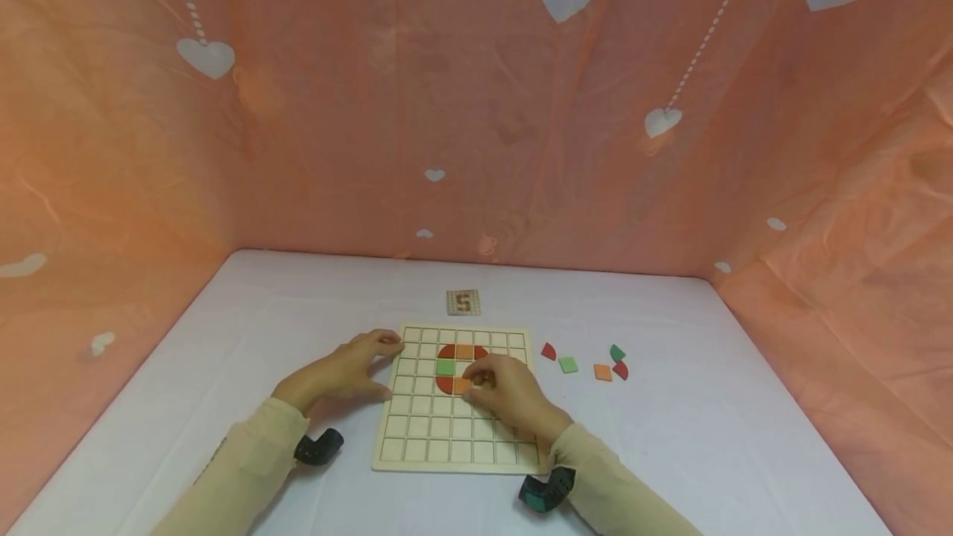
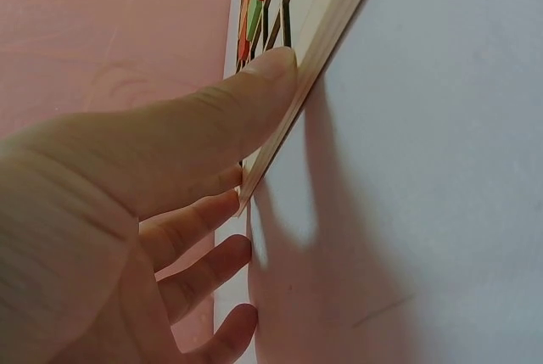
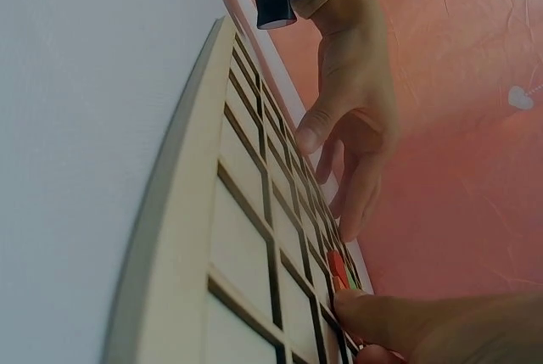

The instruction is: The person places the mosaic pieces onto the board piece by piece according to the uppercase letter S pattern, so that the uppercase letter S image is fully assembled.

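Note:
A wooden grid board (image 1: pixel 428 449) lies on the table. Set in its cells are an upper-left red quarter-circle tile (image 1: pixel 447 351), an upper orange square tile (image 1: pixel 465 351), another red quarter-circle (image 1: pixel 480 351), a green square tile (image 1: pixel 444 367) and a lower red quarter-circle (image 1: pixel 443 385). My right hand (image 1: pixel 510 391) pinches a lower orange square tile (image 1: pixel 461 385) at its cell with bent thumb and index finger; its far side is covered. My left hand (image 1: pixel 350 370) rests along the board's left edge, thumb (image 2: pixel 271 75) touching the rim, fingers spread loosely.
Right of the board lie loose tiles: a red quarter-circle (image 1: pixel 548 351), a green square (image 1: pixel 568 365), an orange square (image 1: pixel 603 372), a green quarter-circle (image 1: pixel 617 352) and another red one (image 1: pixel 621 370). Behind the board sits a small pattern card (image 1: pixel 463 302). Pink cloth (image 1: pixel 447 106) surrounds the table.

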A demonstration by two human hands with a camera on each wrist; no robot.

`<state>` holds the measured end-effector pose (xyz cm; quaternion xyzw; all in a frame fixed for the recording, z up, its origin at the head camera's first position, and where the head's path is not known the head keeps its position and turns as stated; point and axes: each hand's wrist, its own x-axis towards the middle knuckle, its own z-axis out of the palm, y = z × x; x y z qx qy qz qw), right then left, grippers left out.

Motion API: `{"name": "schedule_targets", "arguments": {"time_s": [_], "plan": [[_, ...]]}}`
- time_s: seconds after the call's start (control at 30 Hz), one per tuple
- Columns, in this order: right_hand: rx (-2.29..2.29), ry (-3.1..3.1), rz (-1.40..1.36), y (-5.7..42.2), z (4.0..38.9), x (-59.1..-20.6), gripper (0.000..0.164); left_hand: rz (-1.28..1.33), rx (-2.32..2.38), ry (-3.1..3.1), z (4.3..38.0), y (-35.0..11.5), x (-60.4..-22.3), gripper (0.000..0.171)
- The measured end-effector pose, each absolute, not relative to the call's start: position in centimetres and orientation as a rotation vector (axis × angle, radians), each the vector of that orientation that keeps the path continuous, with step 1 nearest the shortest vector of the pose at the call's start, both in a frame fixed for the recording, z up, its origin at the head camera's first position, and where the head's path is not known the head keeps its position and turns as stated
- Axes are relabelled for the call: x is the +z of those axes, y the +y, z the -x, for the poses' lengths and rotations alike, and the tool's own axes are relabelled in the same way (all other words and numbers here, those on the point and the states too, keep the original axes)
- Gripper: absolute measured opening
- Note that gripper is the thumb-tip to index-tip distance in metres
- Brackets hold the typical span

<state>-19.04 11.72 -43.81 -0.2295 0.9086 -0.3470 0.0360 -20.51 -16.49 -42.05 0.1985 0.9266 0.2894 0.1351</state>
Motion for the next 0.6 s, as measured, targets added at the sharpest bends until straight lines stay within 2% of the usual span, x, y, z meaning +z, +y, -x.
{"name": "schedule_targets", "arguments": {"time_s": [0.6], "plan": [[-1.084, 2.763, 0.687, 11.90, 19.40, -43.57, 0.019, -0.571, 0.873, 2.681, 20.50, -16.55, -42.10, 0.079]]}}
